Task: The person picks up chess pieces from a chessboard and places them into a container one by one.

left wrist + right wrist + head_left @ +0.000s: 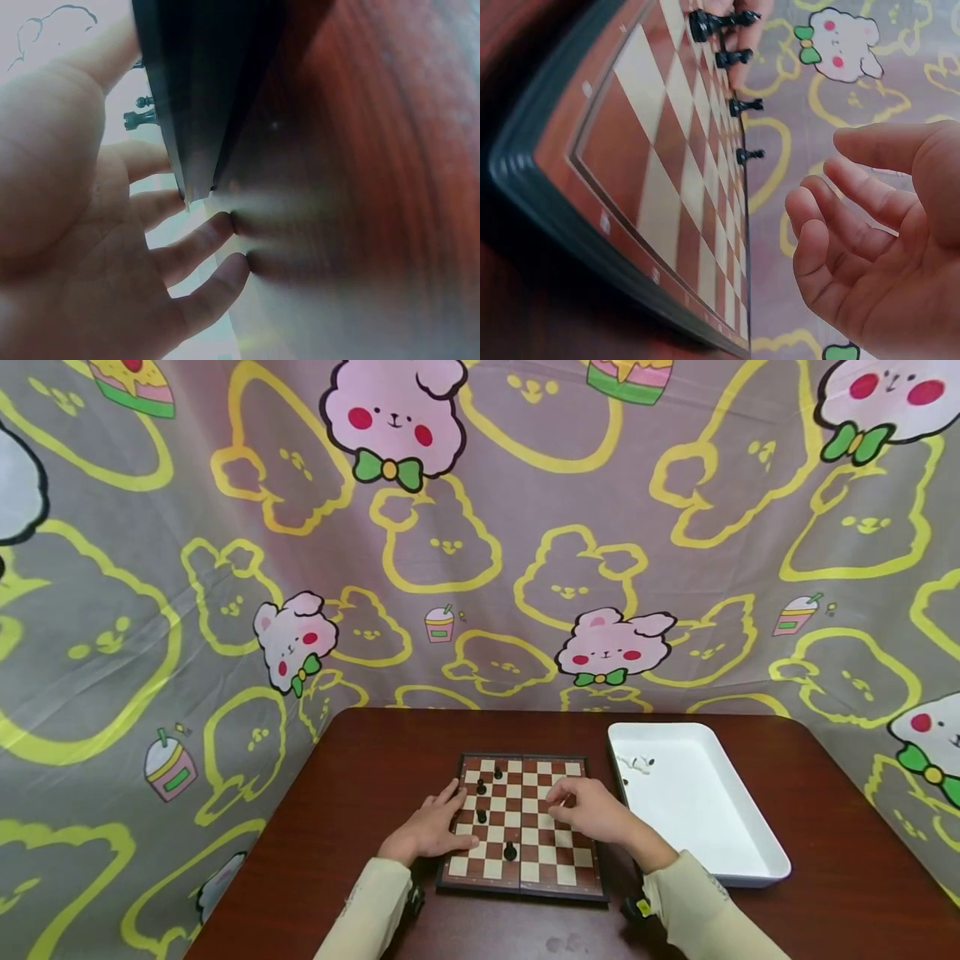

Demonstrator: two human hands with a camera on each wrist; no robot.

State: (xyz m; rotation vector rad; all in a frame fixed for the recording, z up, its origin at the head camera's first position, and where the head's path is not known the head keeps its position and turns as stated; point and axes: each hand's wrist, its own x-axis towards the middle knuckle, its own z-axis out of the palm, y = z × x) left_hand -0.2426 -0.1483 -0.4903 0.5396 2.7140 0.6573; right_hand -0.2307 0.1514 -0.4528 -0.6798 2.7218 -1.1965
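A chessboard (531,875) with brown and cream squares lies on the table. Several black chess pieces stand upright on its left half, among them one (510,852) near the front and one (498,772) near the back. My left hand (429,828) rests along the board's left edge, fingers spread, thumb over the squares. In the left wrist view two of its fingertips (238,264) touch the table. Above the board's right half hovers my right hand (592,810), fingers loosely bent. The right wrist view shows nothing between its thumb and fingers (859,187).
To the right of the board stands a white tray (705,810) with a few white pieces (636,765) and small dark pieces (652,762) at its left side. A dark red wooden table (390,743) carries everything. Behind it hangs a patterned cloth (495,610).
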